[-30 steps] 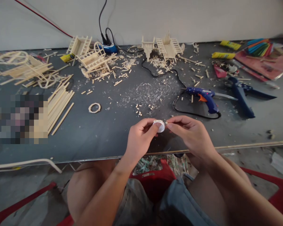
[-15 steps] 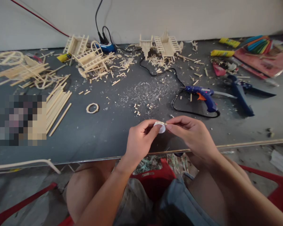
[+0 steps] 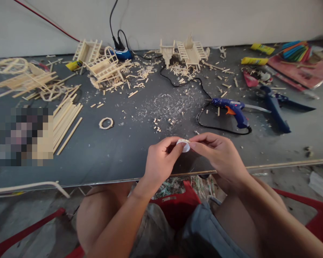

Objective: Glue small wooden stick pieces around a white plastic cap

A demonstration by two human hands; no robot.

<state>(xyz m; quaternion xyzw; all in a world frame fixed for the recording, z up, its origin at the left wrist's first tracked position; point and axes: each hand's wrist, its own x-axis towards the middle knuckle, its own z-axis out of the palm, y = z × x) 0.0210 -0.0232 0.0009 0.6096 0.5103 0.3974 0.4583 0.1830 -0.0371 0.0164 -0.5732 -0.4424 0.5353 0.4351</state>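
Observation:
Above the table's front edge, my left hand (image 3: 161, 157) grips a small white round cap (image 3: 186, 147) between thumb and fingers. Small pale wood pieces line the cap's upper rim. My right hand (image 3: 218, 150) is pinched at the cap's right side, its fingertips touching the rim; whatever is between them is too small to make out. Beyond my hands lie tiny cut wood bits (image 3: 157, 125). A ring of small wood pieces (image 3: 106, 123) rests on the table to the left.
A blue glue gun (image 3: 233, 107) with a black cord lies at the right, beside dark-blue cutters (image 3: 276, 111). Wooden sticks (image 3: 67, 123) lie at the left. Stick models (image 3: 192, 53) and scraps line the back of the grey table (image 3: 123, 154).

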